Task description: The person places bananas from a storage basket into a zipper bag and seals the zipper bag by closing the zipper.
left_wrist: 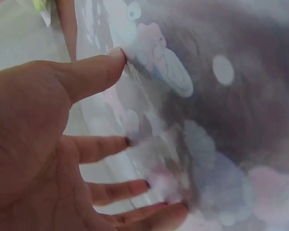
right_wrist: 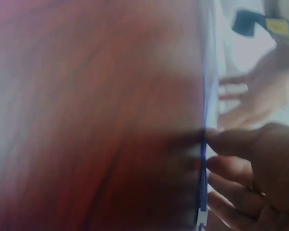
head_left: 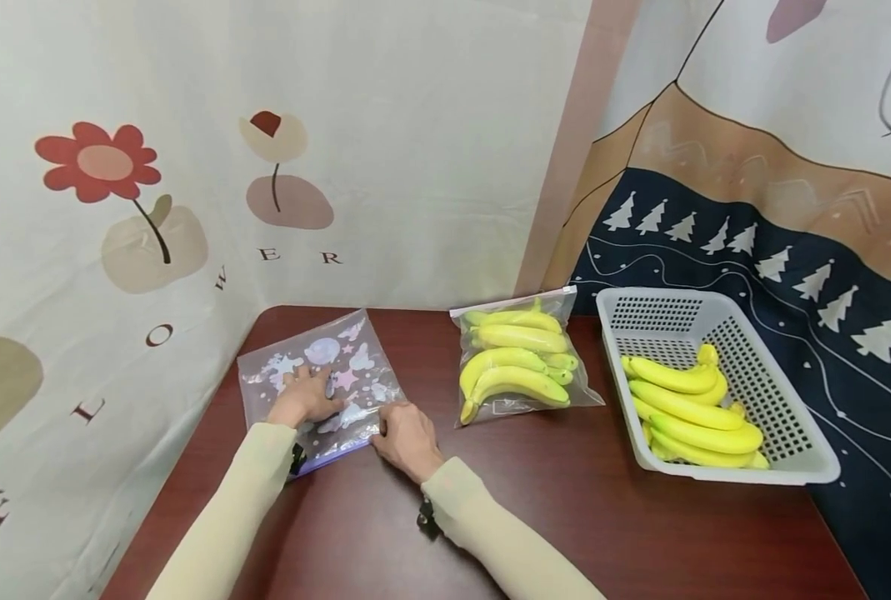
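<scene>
A clear zip bag (head_left: 366,387) printed with pastel shapes lies flat at the left of the table, its blue zip edge (head_left: 336,457) towards me. My left hand (head_left: 308,398) rests on its printed face, fingers spread; in the left wrist view the fingertips (left_wrist: 118,55) touch the plastic. At the bag's near right corner, my right hand (head_left: 409,437) pinches the edge between thumb and curled fingers. The right wrist view has this hand (right_wrist: 260,168) at the blue seal (right_wrist: 203,163), close to a small pale slider (right_wrist: 202,217).
A second clear zip bag (head_left: 505,408), filled with bananas (head_left: 520,337), lies at the back middle of the brown table (head_left: 565,517). To its right stands a grey plastic basket (head_left: 790,417) holding more bananas (head_left: 696,417). Printed fabric (head_left: 430,150) hangs behind the table.
</scene>
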The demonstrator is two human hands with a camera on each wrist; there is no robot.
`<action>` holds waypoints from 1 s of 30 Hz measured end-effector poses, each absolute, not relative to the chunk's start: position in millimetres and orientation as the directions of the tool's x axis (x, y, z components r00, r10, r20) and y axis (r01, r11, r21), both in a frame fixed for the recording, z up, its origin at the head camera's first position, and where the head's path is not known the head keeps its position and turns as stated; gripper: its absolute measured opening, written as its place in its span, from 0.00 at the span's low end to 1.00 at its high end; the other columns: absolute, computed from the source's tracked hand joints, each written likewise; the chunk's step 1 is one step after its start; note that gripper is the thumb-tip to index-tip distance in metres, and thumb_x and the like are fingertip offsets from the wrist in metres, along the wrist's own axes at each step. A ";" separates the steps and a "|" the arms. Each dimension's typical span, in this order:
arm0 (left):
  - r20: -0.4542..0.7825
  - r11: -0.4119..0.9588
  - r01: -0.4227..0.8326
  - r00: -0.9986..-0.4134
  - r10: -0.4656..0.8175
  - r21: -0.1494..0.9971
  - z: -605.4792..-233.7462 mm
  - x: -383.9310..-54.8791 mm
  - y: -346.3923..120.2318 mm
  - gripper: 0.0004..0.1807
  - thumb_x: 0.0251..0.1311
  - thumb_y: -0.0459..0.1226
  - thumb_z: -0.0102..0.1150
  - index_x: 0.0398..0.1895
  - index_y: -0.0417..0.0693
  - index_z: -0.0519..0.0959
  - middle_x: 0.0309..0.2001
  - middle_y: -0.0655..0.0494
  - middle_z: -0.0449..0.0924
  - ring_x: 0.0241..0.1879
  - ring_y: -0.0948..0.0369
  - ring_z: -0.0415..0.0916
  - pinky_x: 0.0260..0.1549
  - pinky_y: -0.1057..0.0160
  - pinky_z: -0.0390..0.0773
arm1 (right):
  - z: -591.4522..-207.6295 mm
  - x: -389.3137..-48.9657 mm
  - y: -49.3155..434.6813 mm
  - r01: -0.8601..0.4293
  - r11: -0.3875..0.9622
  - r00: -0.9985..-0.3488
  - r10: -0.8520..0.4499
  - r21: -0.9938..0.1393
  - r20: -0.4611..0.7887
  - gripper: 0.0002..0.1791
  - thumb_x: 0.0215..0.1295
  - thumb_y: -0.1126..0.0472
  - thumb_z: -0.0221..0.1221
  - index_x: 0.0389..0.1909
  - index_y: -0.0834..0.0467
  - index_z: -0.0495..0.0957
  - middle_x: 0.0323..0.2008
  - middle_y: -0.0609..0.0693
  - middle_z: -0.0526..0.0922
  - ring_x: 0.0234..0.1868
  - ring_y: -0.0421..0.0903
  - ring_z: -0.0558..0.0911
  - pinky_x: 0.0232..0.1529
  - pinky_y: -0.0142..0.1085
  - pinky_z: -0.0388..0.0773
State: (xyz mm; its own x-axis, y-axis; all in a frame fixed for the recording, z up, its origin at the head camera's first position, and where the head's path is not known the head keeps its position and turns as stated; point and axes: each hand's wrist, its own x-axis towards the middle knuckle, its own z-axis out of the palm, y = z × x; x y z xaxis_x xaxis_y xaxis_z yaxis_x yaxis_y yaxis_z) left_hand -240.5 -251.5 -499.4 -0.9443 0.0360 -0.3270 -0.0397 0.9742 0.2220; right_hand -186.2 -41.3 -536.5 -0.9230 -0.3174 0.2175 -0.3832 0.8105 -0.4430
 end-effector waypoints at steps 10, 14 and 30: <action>-0.300 0.969 -0.139 -0.951 -0.073 0.204 -501.8 -220.5 -219.0 0.49 0.64 0.55 0.62 0.74 0.28 0.58 0.63 0.14 0.56 0.60 0.23 0.60 0.47 0.31 0.79 | -533.0 -195.9 -12.5 -0.384 0.820 -0.923 -0.336 -0.424 0.187 0.14 0.48 0.59 0.70 0.14 0.44 0.73 0.22 0.39 0.77 0.26 0.38 0.77 0.20 0.32 0.69; -0.295 0.966 -0.159 -0.951 -0.094 0.205 -502.3 -219.5 -221.9 0.46 0.63 0.57 0.61 0.71 0.30 0.64 0.62 0.16 0.60 0.60 0.24 0.62 0.50 0.30 0.77 | -530.1 -194.9 -12.1 -0.372 0.836 -0.928 -0.324 -0.403 0.184 0.09 0.49 0.60 0.69 0.18 0.44 0.79 0.27 0.40 0.82 0.39 0.41 0.79 0.26 0.33 0.75; -0.342 0.939 -0.111 -0.940 0.007 0.325 -505.2 -231.5 -260.2 0.48 0.64 0.53 0.64 0.78 0.39 0.56 0.73 0.17 0.44 0.73 0.23 0.41 0.59 0.20 0.65 | -534.5 -178.5 -43.0 -0.342 0.931 -0.939 -0.332 -0.130 0.094 0.36 0.57 0.33 0.68 0.58 0.54 0.80 0.64 0.54 0.75 0.65 0.50 0.73 0.60 0.39 0.79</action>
State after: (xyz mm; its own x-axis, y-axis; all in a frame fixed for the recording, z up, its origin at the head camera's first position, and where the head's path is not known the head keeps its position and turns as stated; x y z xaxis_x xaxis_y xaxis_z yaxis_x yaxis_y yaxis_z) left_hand -231.5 -260.2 -505.2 -0.9397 0.0071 -0.3420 -0.1114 0.9390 0.3254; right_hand -178.5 -43.0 -534.5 -0.9387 -0.3316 0.0943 -0.3418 0.9307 -0.1302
